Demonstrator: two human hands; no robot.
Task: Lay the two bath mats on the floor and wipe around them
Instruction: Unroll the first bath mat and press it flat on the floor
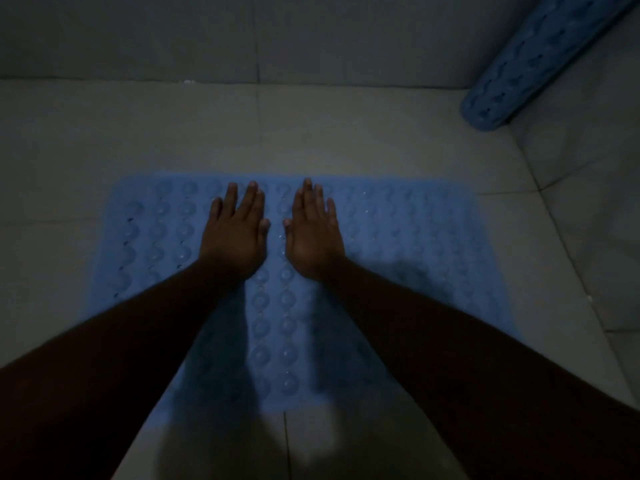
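Since left hand [235, 237] and right hand [313, 237] lie flat, fingers straight, holding nothing, on the blue mat [398, 244] beneath them, smooth outward firmly (it likely needs pressure to grip); the rolled mat [540, 60] stands well beyond the right fingertips.

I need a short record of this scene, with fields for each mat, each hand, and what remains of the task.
flat mat: blue, spread on the tiled floor, round bumps showing
rolled mat: blue, rolled up, far right by the wall
left hand: open, palm down on the flat mat
right hand: open, palm down on the flat mat
remaining: lay the rolled mat; wipe around both
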